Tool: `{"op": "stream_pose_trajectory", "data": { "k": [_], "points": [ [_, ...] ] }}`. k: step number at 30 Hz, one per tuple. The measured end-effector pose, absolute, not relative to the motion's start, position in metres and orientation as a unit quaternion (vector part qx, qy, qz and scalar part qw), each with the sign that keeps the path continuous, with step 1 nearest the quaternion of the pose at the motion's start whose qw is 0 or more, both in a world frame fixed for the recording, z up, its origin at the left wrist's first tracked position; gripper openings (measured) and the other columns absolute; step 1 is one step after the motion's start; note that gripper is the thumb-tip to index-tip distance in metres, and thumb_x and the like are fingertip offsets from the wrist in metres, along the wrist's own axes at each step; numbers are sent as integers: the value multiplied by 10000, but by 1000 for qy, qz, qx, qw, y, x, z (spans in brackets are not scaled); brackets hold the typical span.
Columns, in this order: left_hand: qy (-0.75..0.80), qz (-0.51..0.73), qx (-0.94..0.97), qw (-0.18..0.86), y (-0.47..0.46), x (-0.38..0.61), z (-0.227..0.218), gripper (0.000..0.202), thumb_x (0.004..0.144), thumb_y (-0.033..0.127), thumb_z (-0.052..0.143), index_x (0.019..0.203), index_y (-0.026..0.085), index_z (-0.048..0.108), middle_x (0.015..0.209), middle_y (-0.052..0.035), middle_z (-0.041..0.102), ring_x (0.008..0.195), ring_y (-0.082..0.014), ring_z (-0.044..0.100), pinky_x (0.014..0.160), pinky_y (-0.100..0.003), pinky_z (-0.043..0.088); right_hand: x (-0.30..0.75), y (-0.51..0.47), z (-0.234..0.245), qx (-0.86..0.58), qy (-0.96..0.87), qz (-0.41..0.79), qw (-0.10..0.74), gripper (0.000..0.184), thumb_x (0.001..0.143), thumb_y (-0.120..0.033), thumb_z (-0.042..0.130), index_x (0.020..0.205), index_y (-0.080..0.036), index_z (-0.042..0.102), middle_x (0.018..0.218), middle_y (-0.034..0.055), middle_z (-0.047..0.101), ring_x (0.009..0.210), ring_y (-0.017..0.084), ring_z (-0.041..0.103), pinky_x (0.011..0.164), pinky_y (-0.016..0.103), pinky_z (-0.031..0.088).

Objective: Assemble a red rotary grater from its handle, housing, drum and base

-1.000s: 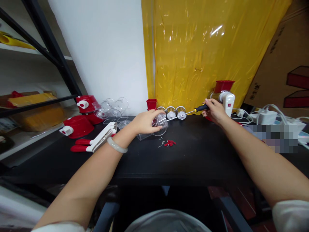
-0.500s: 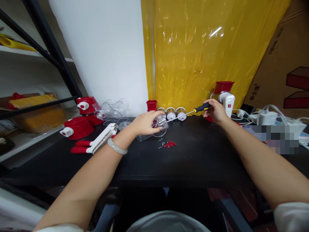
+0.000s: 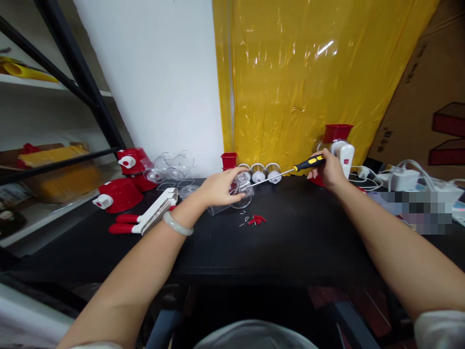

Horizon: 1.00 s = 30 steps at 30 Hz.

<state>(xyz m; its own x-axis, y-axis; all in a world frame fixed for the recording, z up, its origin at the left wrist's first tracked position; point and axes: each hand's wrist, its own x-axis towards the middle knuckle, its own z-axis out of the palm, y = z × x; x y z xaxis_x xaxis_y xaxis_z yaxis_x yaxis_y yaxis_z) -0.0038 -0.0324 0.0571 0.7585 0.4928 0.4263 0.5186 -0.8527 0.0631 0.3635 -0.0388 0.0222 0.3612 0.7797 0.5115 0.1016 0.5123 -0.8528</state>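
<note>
My left hand (image 3: 218, 188) is closed over a clear plastic housing (image 3: 240, 194) that rests on the black table (image 3: 290, 237). My right hand (image 3: 329, 169) grips the black and yellow handle of a screwdriver (image 3: 290, 172). Its long shaft slants down to the left, and the tip meets the clear housing beside my left fingers. Small red pieces and short screws (image 3: 254, 220) lie loose on the table just in front of the housing.
Behind stand a red cup (image 3: 228, 160), three metal drums (image 3: 258, 170) and a red and white grater unit (image 3: 341, 145). Red housings (image 3: 118, 194), clear parts (image 3: 170, 162) and a white and red handle (image 3: 145, 220) lie left. Cables and an adapter (image 3: 401, 179) sit right. A yellow sheet hangs behind.
My right hand has risen slightly with the screwdriver handle, so the shaft slants more steeply. The left hand still holds the clear housing in place.
</note>
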Motion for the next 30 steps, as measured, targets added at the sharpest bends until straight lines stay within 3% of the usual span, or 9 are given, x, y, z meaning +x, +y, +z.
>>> {"op": "stream_pose_trajectory", "data": {
  "k": [3, 6, 11, 15, 18, 23, 26, 30],
  "points": [
    [-271, -223, -936, 22, -33, -4, 57, 699, 758, 417, 616, 1387, 206, 398, 1209, -117, 617, 973, -265, 625, 826, -373, 472, 364, -39, 22, -417, -499, 279, 707, 306, 812, -495, 473, 773, -214, 588, 489, 2, 539, 384, 167, 546, 339, 266, 393],
    [-261, -224, -939, 25, -31, -4, 56, 685, 766, 427, 610, 1388, 225, 405, 1246, -115, 598, 1003, -264, 619, 847, -373, 470, 364, -39, 22, -414, -500, 271, 711, 220, 773, -403, 516, 791, -201, 603, 567, 13, 583, 409, 154, 556, 348, 258, 406],
    [-256, -211, -943, 35, -28, -5, 55, 681, 781, 439, 596, 1407, 265, 394, 1242, -102, 597, 1035, -267, 607, 872, -379, 464, 361, -44, 27, -408, -517, 249, 711, 202, 788, -400, 591, 776, -198, 601, 426, -59, 413, 307, 95, 415, 329, 237, 390],
    [-262, -216, -940, 37, -28, -4, 55, 704, 771, 447, 607, 1408, 236, 393, 1245, -117, 594, 1029, -275, 609, 874, -389, 467, 358, -47, 28, -448, -514, 222, 697, 289, 811, -468, 603, 742, -190, 566, 400, -68, 403, 259, 72, 351, 269, 210, 287],
    [-265, -215, -939, 33, -29, -3, 55, 691, 770, 443, 609, 1392, 223, 408, 1250, -120, 594, 1013, -270, 615, 866, -387, 471, 358, -48, 27, -472, -507, 216, 688, 310, 849, -484, 516, 750, -193, 556, 345, -58, 387, 265, 117, 424, 282, 216, 304],
    [-262, -214, -940, 38, -30, -3, 56, 667, 767, 444, 608, 1367, 217, 427, 1250, -115, 596, 1013, -269, 617, 864, -385, 475, 359, -49, 31, -408, -488, 309, 707, 196, 713, -323, 459, 774, -178, 575, 576, 33, 626, 418, 166, 598, 357, 251, 420],
    [-262, -214, -940, 38, -30, -3, 56, 660, 768, 446, 603, 1360, 212, 430, 1240, -113, 602, 1015, -267, 619, 867, -383, 475, 358, -48, 32, -405, -490, 300, 711, 193, 700, -333, 493, 774, -188, 597, 550, 8, 589, 383, 153, 561, 354, 271, 440],
    [-260, -216, -940, 44, -30, -4, 55, 662, 767, 451, 600, 1357, 203, 431, 1235, -122, 602, 1036, -273, 612, 874, -387, 472, 359, -44, 27, -395, -526, 248, 712, 228, 778, -447, 580, 782, -220, 606, 409, -61, 430, 294, 112, 430, 318, 252, 405]
  ]
}}
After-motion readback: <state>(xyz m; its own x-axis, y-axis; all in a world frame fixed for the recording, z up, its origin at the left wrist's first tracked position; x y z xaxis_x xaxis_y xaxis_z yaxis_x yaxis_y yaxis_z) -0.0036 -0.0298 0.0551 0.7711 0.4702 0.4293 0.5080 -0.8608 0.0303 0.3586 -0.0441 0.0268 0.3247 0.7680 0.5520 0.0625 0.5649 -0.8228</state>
